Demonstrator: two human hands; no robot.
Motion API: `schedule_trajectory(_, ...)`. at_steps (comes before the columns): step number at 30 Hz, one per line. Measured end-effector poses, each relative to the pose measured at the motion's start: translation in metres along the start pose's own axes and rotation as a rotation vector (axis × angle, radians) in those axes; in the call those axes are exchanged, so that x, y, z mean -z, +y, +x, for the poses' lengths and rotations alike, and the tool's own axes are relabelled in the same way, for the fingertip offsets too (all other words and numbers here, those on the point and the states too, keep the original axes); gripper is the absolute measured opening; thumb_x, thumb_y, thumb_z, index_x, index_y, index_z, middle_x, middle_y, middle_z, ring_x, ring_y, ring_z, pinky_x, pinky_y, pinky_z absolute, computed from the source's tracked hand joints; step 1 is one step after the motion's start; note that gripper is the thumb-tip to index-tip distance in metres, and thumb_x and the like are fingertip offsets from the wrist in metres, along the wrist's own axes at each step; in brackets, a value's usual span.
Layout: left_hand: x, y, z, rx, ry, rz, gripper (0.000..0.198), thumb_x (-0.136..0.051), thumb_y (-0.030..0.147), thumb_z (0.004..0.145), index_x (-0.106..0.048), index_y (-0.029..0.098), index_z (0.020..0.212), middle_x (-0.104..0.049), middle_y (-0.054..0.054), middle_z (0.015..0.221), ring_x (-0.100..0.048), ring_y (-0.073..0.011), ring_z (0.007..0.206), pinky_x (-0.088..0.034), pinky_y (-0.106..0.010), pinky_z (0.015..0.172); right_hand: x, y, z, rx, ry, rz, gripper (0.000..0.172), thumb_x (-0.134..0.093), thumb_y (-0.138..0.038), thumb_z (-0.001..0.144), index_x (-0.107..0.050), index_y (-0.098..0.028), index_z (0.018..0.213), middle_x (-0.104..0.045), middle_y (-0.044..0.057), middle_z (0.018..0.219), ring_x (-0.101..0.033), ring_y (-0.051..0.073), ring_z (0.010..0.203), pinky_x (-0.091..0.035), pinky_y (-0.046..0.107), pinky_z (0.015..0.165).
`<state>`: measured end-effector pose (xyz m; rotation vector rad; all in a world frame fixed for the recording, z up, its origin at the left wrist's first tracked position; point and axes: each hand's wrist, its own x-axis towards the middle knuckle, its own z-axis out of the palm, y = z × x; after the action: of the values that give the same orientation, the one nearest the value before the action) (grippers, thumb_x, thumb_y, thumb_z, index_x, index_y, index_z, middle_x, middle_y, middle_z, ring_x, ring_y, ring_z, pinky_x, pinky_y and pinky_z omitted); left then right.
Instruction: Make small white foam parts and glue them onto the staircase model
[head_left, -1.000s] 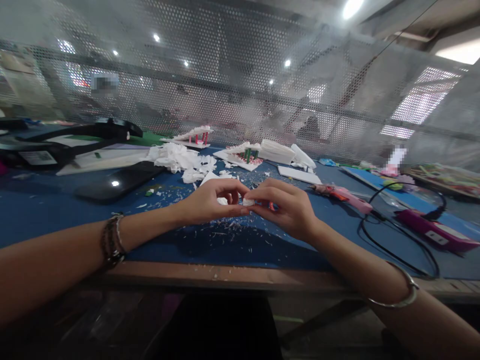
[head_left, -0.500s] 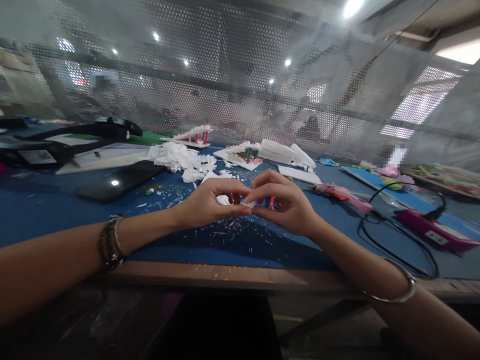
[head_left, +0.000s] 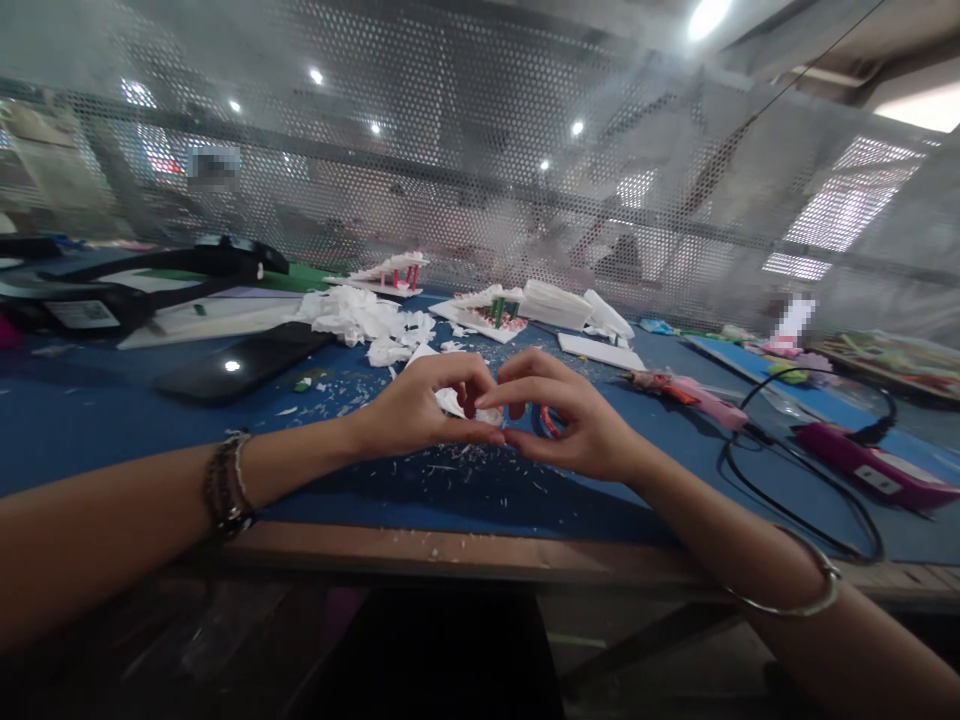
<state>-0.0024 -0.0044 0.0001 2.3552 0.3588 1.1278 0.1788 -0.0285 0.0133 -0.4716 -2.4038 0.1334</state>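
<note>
My left hand and my right hand meet fingertip to fingertip above the blue table mat. A small whitish piece shows between the fingers; its kind is too small to make out. The left thumb and fingers curl round it, and the right fingertips touch it from the other side. Behind the right hand, an orange-red ring shape, perhaps a scissors handle, is partly hidden. White scraps lie behind the left fingers, and fine shavings are scattered below.
A black phone lies left, near crumpled white scraps. Two small white models, one with green posts, one with red posts, stand behind. At right are a pink glue gun, its looping black cable and a purple power strip.
The right fingers have lifted and spread slightly, opening a gap between the thumb and fingertips. The left hand has barely moved, and the whole view has shifted a little.
</note>
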Motion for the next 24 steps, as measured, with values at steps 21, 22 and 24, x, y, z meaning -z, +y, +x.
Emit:
schedule_trajectory(21,0.004,-0.01,0.001,0.273,-0.252,-0.364,0.011,-0.059,0.016,0.065,-0.063,0.019,0.075,-0.062,-0.003,0.088,-0.057,-0.0145,0.086,-0.043,-0.028,0.075,0.0,-0.004,0.002,-0.01,-0.017,-0.027,0.014,-0.054,-0.011,0.074,-0.06,-0.018,0.085,-0.045,0.001,0.081,-0.047,0.009,0.073,-0.043,0.025,0.063)
schedule_trajectory(22,0.004,-0.011,0.001,0.281,-0.261,-0.366,0.013,-0.059,0.016,0.065,-0.064,0.019,0.076,-0.063,-0.003,0.088,-0.057,-0.0144,0.086,-0.044,-0.027,0.075,0.0,-0.005,0.002,-0.013,-0.018,-0.028,0.014,-0.054,-0.011,0.074,-0.059,-0.018,0.084,-0.045,0.001,0.081,-0.047,0.009,0.072,-0.043,0.025,0.063)
schedule_trajectory(24,0.005,-0.011,0.001,0.287,-0.269,-0.356,0.015,-0.059,0.015,0.064,-0.065,0.021,0.076,-0.065,-0.002,0.088,-0.057,-0.0143,0.085,-0.044,-0.027,0.074,-0.001,-0.006,0.002,-0.013,-0.012,-0.025,0.013,-0.054,-0.011,0.073,-0.058,-0.018,0.083,-0.045,0.001,0.082,-0.047,0.009,0.072,-0.043,0.024,0.062)
